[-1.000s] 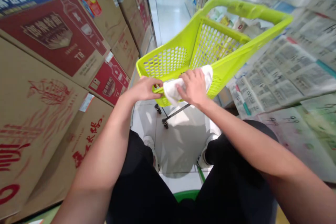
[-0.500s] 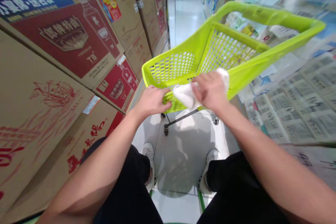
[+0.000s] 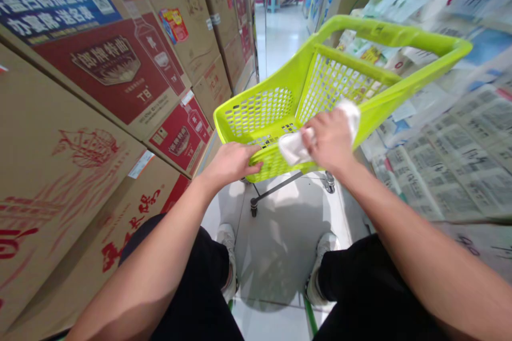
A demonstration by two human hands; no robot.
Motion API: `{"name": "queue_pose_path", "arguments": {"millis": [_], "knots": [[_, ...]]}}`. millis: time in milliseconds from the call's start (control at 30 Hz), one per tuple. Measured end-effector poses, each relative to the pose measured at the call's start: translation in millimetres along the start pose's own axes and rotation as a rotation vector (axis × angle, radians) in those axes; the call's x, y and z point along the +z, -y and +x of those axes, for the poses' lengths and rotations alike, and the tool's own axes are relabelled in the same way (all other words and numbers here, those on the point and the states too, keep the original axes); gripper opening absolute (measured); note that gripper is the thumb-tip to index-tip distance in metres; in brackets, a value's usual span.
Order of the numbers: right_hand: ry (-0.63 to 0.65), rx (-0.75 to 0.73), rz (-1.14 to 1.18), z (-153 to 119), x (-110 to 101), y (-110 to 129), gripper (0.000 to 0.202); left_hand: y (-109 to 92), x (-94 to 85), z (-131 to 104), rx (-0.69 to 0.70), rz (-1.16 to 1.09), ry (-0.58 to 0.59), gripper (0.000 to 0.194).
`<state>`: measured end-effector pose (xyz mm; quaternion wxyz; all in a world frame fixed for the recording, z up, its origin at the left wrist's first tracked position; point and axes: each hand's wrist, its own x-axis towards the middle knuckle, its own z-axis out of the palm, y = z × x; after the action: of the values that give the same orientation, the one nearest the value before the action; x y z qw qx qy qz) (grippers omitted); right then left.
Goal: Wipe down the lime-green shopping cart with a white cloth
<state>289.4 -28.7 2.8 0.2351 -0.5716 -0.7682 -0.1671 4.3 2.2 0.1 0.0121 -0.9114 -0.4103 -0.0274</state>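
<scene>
A lime-green shopping cart [image 3: 304,66] with perforated plastic sides stands across the aisle before me, its handle end up at the right. My left hand [image 3: 236,162] is closed around the top rim at the cart's lower left corner, the thumb outside and the fingers over the edge. In my right hand [image 3: 332,136] is a bunched white cloth [image 3: 294,148], pressed against the near side's rim. One end of the cloth sticks out beyond each side of the hand. The basket's floor shows through its open top.
Stacked cardboard cartons [image 3: 108,69] line the left side. Plastic-wrapped packages [image 3: 440,154] are piled on the right. Below the cart are caster wheels [image 3: 254,208] on a tiled floor [image 3: 276,245]. A blue stool [image 3: 273,0] stands far down the aisle.
My right hand has slid the cloth a little to the right along the near rim. My left hand keeps its hold, and the view has tipped slightly upward.
</scene>
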Motion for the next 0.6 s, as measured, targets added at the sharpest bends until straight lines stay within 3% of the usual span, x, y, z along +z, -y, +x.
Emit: {"name": "queue_pose_path", "arguments": {"millis": [67, 100, 167, 233, 300, 367, 433, 500, 600], "knots": [[0.045, -0.224, 0.138, -11, 9, 64, 0.048, 0, -2.0, -2, 0.009, -0.009, 0.024, 0.026], [0.034, -0.219, 0.163, -14, 12, 88, 0.054, 1, -3.5, -4, 0.011, -0.013, 0.033, 0.026], [0.032, -0.261, 0.153, -13, 15, 106, 0.052, 7, -6.6, -8, 0.009, -0.031, 0.039, 0.025], [0.059, -0.229, 0.075, -3, 11, 81, 0.049, 14, -8.3, -11, 0.026, -0.064, 0.045, 0.024], [0.057, -0.079, -0.023, 10, 3, 28, 0.053, 20, -8.0, -12, 0.058, -0.086, 0.040, 0.025], [-0.060, 0.122, -0.082, 19, -6, -25, 0.052, 21, -6.1, -11, 0.082, -0.088, 0.019, 0.027], [-0.160, 0.222, -0.110, 21, -10, -52, 0.047, 18, -3.7, -9, 0.085, -0.082, -0.008, 0.027], [-0.171, 0.210, -0.085, 16, -7, -40, 0.043, 12, -1.9, -5, 0.079, -0.078, -0.020, 0.025], [-0.029, 0.003, 0.072, 3, 4, 28, 0.038, 4, -1.7, -3, 0.078, -0.090, -0.029, 0.021]]}}
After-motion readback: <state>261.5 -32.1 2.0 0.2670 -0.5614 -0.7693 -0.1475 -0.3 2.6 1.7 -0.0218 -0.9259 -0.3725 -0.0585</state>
